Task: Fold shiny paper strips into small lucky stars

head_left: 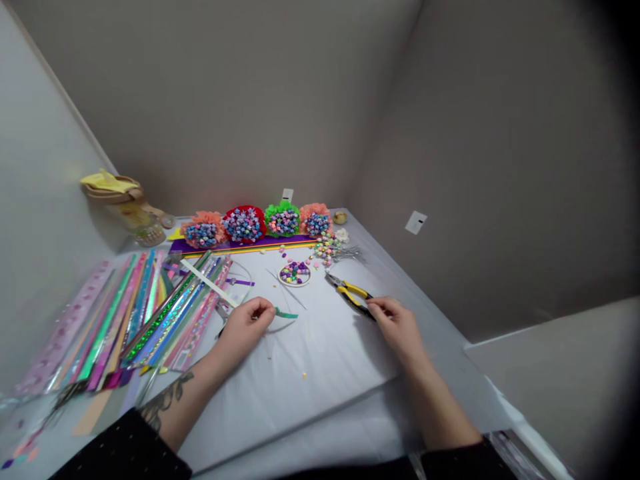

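Near the middle of the table, my left hand (249,323) is closed in a pinch on a short green paper strip (287,315), whose free end points right. My right hand (400,328) grips the end of one handle of the yellow-and-black pliers (356,291); their jaws point away to the upper left. Beyond the hands is a small round dish (281,280) of mostly purple folded stars. Thin wires (294,295) lie between the dish and my left hand. Scissors (222,311) are partly hidden behind that hand.
Shiny and pastel paper strips (165,313) cover the table's left side. Along the back stand several crepe-paper bunches (244,225) filled with small stars. Loose stars and wire stems (334,249) lie at the back right. A tan sandal (117,193) stands at the far left.
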`<state>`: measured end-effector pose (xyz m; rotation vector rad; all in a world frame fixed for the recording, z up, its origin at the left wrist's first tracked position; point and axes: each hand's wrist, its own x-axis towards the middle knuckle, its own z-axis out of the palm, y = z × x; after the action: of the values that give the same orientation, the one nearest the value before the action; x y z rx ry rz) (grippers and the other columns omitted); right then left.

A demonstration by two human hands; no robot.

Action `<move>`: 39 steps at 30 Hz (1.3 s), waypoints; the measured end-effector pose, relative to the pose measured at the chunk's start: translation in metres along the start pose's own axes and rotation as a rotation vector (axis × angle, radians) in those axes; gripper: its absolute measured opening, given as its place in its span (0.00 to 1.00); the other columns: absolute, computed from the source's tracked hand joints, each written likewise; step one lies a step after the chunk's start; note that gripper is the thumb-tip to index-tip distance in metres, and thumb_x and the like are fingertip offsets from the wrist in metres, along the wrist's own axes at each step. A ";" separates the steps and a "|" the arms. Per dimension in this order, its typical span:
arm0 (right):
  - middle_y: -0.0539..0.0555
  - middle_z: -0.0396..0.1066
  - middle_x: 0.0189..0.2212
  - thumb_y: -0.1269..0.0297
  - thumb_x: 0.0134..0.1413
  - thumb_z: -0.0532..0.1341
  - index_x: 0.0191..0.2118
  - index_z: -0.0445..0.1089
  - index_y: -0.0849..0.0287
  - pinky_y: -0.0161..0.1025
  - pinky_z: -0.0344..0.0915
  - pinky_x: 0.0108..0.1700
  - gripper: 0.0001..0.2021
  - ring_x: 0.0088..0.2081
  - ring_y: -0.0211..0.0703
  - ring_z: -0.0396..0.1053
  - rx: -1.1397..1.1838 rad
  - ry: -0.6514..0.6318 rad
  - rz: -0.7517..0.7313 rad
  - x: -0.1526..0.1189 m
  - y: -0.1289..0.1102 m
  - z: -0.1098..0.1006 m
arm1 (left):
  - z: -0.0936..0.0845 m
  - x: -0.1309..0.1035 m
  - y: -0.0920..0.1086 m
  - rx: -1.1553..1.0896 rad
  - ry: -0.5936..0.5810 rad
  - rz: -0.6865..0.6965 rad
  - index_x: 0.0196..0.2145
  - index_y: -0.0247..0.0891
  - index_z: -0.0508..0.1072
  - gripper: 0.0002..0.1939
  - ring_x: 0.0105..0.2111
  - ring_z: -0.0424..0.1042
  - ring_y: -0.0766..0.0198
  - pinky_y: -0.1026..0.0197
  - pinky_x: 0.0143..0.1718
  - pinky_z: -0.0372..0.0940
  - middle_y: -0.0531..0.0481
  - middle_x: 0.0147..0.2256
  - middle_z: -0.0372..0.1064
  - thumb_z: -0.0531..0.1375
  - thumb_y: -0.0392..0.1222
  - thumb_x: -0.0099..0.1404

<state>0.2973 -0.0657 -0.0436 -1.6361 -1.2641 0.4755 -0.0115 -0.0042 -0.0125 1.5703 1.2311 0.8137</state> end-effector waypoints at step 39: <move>0.57 0.67 0.31 0.67 0.55 0.55 0.41 0.75 0.57 0.38 0.59 0.34 0.12 0.33 0.46 0.62 -0.718 -0.090 -0.381 0.003 0.011 0.019 | -0.001 -0.002 -0.003 0.049 0.012 0.085 0.25 0.36 0.68 0.09 0.24 0.61 0.66 0.65 0.26 0.57 0.55 0.22 0.62 0.56 0.44 0.58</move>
<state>0.2890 -0.0541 -0.0611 -1.8833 -1.9061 -0.1736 -0.0135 -0.0062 -0.0148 1.6693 1.2079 0.8538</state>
